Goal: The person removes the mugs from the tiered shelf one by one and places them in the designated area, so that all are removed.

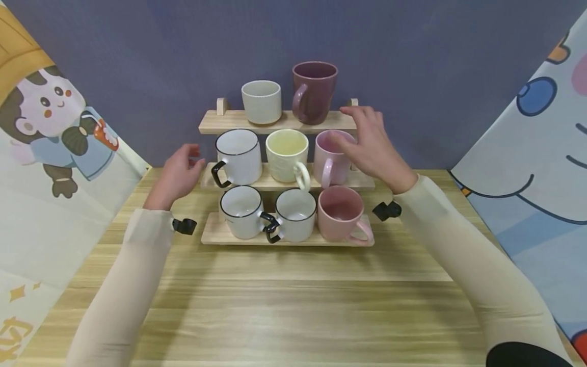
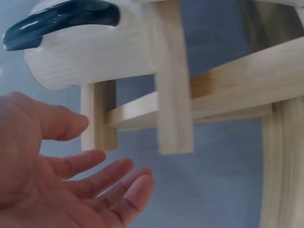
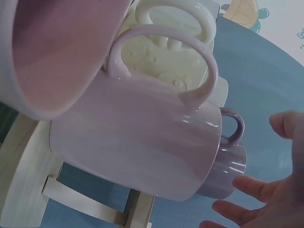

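Since the rack (image 1: 220,122) rises in steps, its mugs (image 1: 285,160) stand upright at staggered heights, presumably so each is within reach. The purple mug (image 1: 321,97) is at the rack's top right, the pink mug (image 1: 340,165) at its middle right, handles turned frontward, likely for easy gripping. At the rack's right, the right hand (image 1: 378,145) spreads its fingers, holding nothing; at its left, the left hand (image 1: 180,171) is loosely parted, also empty.

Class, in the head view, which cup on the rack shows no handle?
The off-white cup at the left of the top shelf, beside the dark purple mug; the other seven each show one.
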Available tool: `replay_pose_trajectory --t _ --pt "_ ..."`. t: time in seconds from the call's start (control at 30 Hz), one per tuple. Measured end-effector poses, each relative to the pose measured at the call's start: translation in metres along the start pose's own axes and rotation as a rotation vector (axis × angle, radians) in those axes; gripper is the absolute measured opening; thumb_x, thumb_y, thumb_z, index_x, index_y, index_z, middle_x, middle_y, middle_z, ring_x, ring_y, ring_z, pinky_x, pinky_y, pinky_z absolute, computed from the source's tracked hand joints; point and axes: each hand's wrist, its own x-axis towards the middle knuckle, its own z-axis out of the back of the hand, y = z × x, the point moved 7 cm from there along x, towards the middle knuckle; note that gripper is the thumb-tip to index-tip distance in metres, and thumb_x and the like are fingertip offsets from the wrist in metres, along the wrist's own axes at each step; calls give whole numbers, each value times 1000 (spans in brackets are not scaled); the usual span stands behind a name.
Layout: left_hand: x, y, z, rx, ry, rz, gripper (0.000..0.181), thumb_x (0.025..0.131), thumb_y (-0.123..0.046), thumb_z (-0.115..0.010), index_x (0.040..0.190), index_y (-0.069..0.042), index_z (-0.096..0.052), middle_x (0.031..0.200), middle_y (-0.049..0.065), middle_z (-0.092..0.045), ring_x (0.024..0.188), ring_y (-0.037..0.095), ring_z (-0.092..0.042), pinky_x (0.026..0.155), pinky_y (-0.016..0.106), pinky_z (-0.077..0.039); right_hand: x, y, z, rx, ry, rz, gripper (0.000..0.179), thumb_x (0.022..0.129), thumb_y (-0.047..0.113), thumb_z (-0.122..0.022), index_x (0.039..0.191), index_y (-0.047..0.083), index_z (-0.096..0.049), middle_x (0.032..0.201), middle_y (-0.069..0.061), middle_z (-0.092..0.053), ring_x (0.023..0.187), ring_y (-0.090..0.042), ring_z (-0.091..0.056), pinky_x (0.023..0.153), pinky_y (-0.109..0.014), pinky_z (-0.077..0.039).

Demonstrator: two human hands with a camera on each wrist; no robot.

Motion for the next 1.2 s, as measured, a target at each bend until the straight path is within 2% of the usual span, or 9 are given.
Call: replay_pose_trajectory --t 0.27,0.37,0.6,1.0,1.2 --pt "-3 19 -16 -14 88 -1 47 98 -13 -45 139 5 -33 134 25 -43 117 41 -47 88 51 -44 4 -2 4 14 -1 -13 67 90 46 -54 143 7 -38 145 -15 -31 127 -29 -26 103 -49 -26" --pt "-3 23 -20 -33 97 -27 46 97 -10 -46 139 6 -34 133 25 -44 117 41 -47 87 51 -44 5 -3 4 12 2 -14 67 91 46 -54 143 7 -38 145 -15 -31 127 -29 -25 103 -50 -26" --pt "-2 33 -24 -55 129 -44 45 96 -4 -48 138 4 -36 136 23 -41 119 41 -45 89 52 -44 6 -4 5 18 7 -22 66 91 46 -53 143 7 -38 145 -14 -31 129 -28 -24 104 -51 -25" --pt "-4 38 -25 -45 141 -54 42 98 -10 -48 137 4 -40 137 21 -42 121 39 -43 92 54 -40 18 -4 7 19 17 -57 73 89 48 -57 145 9 -33 144 -11 -33 128 -26 -25 103 -48 -27" --pt "-5 36 -24 -38 150 -86 40 99 -11 -46 135 6 -42 135 24 -41 119 41 -44 92 54 -40 34 -1 7 6 25 -73 79 87 51 -59 146 9 -29 146 -9 -31 132 -24 -23 107 -45 -25"
